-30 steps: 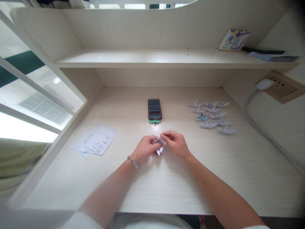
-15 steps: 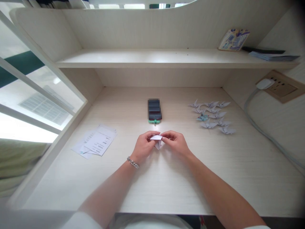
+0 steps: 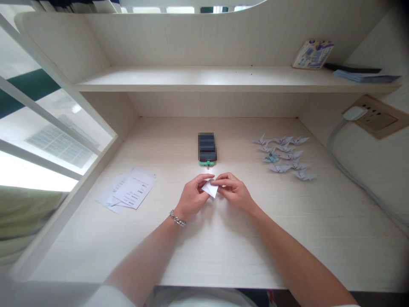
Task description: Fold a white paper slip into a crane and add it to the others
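A small folded piece of white paper is between my two hands, above the middle of the desk. My left hand, with a chain bracelet at its wrist, pinches the paper's left side between thumb and fingers. From the other side my right hand presses its fingertips on the paper's upper right part. Several folded paper cranes stand in a group to the right, mostly white. Among them is one light-blue crane. To the left lie loose sheets of paper, the top one printed.
A phone with a green lower edge lies beyond my hands. A grey cable runs from a plug in the wall socket down the right side. Overhead, a shelf holds a small packet and flat booklets.
The folded paper has turned from a flat-topped shape to a pointed, diamond-like one. My right fingers have shifted up and left onto it. My left hand still grips it.
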{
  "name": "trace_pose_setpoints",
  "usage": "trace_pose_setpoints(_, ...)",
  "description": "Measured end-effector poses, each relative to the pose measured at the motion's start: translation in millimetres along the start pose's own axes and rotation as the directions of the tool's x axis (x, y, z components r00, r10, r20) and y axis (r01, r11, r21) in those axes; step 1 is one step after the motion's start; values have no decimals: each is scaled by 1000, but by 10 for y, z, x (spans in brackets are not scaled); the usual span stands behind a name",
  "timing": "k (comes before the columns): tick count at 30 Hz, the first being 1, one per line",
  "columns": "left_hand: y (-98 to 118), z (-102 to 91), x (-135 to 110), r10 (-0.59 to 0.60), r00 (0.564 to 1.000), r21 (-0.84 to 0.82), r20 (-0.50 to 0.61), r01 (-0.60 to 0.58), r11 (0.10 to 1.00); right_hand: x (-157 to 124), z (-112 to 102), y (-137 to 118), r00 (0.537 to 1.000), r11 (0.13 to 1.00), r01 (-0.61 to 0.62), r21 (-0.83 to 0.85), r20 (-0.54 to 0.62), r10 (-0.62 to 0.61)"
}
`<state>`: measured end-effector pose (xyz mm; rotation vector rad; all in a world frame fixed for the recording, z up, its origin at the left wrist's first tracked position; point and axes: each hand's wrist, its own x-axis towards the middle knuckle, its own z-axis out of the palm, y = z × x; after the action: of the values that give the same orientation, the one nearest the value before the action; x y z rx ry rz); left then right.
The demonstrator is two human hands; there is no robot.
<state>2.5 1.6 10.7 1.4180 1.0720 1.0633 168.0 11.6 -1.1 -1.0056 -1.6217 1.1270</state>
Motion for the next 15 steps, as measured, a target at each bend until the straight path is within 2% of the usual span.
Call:
trace_pose_setpoints(5,9,4,-2,-7,1000,-18,-14,7,1000,14,11,58,994,990,-107,91,-13,108)
trace_pose_setpoints(10,10,7,15,-48,998,-26,-33,47,999,36,34,67,967,958,-226,178,-74,242)
trace_pose_setpoints(15,-10,-2,36,-95,995,-22,-19,94,995,38,45,73,946,924,-286,255,-79,315)
